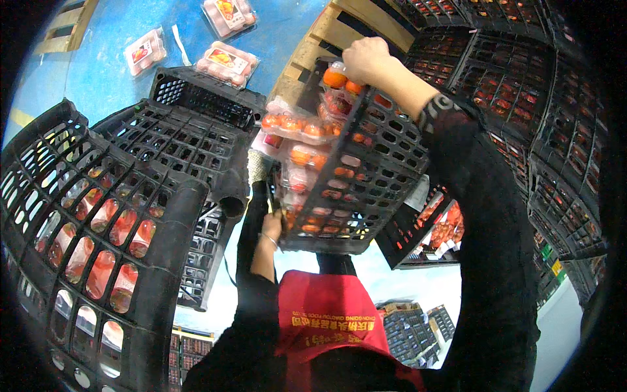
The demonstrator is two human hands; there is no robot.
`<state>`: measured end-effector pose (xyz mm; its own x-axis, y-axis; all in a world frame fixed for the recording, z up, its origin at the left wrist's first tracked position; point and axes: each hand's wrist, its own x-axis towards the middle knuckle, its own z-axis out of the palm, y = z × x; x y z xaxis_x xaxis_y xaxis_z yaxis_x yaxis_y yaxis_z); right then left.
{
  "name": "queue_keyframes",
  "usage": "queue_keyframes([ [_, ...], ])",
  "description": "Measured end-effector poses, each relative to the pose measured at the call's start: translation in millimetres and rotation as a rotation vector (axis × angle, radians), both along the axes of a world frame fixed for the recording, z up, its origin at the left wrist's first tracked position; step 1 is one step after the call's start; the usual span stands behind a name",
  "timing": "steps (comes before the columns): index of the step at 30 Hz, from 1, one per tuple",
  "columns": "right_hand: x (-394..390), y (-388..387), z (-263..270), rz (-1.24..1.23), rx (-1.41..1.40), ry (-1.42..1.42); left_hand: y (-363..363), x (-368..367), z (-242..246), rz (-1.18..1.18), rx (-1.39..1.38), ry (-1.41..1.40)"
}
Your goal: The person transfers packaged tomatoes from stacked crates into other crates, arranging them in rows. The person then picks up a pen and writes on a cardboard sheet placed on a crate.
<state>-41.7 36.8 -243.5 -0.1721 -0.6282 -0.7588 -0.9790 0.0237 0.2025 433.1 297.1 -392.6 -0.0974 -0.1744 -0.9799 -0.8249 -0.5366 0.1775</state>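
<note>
A black perforated plastic crate (pixel 377 147) is tilted in front of me, with its open side facing left. Inside it are clear plastic packs of orange fruit (pixel 299 126), some with pink foam. My right hand (pixel 365 60) is closed in a fist at the crate's far upper rim, beside a pack's end. Lower down, my left hand (pixel 272 228) grips the near lower corner; its fingers are partly hidden and slightly blurred.
At left stand black crates (pixel 171 132), one holding packs of reddish fruit (pixel 100 215). Labelled fruit packs (pixel 228 62) lie on the blue floor (pixel 108 29). A wooden pallet (pixel 313 44) is beyond my crate. Filled crates are stacked (pixel 509 83) at right. My shoe (pixel 256 165) shows below.
</note>
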Motion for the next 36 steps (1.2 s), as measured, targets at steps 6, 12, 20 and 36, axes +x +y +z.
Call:
queue_keyframes([
  [6,-19,17,37,0.022,-0.088,-0.045,-15,-35,64,0.137,-0.076,-0.098],
  [12,-49,25,70,0.124,-0.267,-0.034,-17,-51,91,0.387,-0.118,-0.089],
  [20,-62,54,89,0.210,-0.419,-0.062,-19,-71,115,0.450,-0.245,-0.079],
  [36,-70,-6,16,0.203,-0.294,-0.024,-77,-54,43,0.987,0.087,0.130],
])
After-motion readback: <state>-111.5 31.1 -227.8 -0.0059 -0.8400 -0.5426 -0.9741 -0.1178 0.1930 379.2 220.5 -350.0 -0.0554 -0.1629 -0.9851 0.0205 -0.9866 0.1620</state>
